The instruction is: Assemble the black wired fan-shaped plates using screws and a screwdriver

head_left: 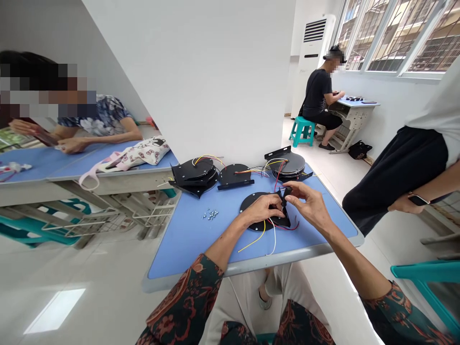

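Note:
A round black metal plate (250,201) with an upright bracket edge (286,219) lies on the blue table before me. Yellow, white and red wires trail from it toward the table's front edge. My left hand (265,209) rests over the plate, its fingers closed at the bracket. Just to the right, my right hand (309,203) pinches a short black-handled screwdriver (286,193) against the bracket; its tip is hidden. Left of the plate sits a loose heap of small silver screws (211,214).
Along the table's back stand more black plate assemblies with wires: a left stack (194,175), a single piece (235,176) and a right stack (287,165). A person sits at the left desk by a cloth bag (143,155). Another person stands close by on the right.

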Motion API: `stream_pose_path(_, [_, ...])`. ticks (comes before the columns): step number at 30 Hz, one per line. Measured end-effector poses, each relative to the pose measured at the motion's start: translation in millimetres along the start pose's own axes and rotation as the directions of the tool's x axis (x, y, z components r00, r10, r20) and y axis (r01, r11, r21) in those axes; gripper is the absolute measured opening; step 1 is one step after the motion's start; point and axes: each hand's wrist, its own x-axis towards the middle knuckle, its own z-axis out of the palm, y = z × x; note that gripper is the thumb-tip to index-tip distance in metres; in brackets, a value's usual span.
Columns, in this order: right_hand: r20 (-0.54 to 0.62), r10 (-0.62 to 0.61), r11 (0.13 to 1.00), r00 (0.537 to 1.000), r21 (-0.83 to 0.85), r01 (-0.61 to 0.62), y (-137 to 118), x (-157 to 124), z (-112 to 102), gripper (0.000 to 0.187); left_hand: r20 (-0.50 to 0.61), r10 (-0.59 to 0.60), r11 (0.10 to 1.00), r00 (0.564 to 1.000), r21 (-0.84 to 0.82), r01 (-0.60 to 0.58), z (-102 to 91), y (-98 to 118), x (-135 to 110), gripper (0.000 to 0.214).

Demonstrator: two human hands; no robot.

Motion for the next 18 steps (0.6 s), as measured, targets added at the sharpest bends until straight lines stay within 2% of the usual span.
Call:
stream_pose_path(3, [-0.033,0.005,1.000,0.999,-0.007,-0.005,2.9,-1.8,4.6,0.019,-0.010,0.005,1.000,1.000,-0.002,-0.005,0.2,-0.5,-0.3,0.023])
stream_pose_path(6, [0.047,-0.011,1.000,0.999,0.016,0.011,6.1,0.1,1.8,0.015,0.027,0.027,0.999,0.999,-0.019,-0.026,-0.9,1.3,-0.3,0.021])
stream_pose_path(9, [0.101,0.019,0.997,0.995,0.071,-0.027,5.5,2.4,-3.4,0.024,0.059,0.024,1.000,0.998,-0.009,-0.024,-1.4,2.3,0.4,0.021])
stream_pose_path(12, [0.074,0.043,0.997,0.996,0.062,-0.047,1.8,1.6,-3.6,0.032,0.027,0.005,0.999,1.000,0.035,-0.006,0.0,0.7,1.0,0.025])
stream_pose_path(15, [0.000,0.053,0.999,0.999,-0.005,-0.053,0.4,-0.3,0.2,0.027,0.005,0.003,0.998,1.000,0.059,-0.003,1.2,-0.8,0.7,0.027])
stream_pose_path(18, [0.002,0.061,0.997,0.998,0.047,-0.061,3.5,-0.4,1.3,0.024,0.037,0.027,0.999,0.999,0.043,-0.028,0.2,-0.4,0.1,0.021])
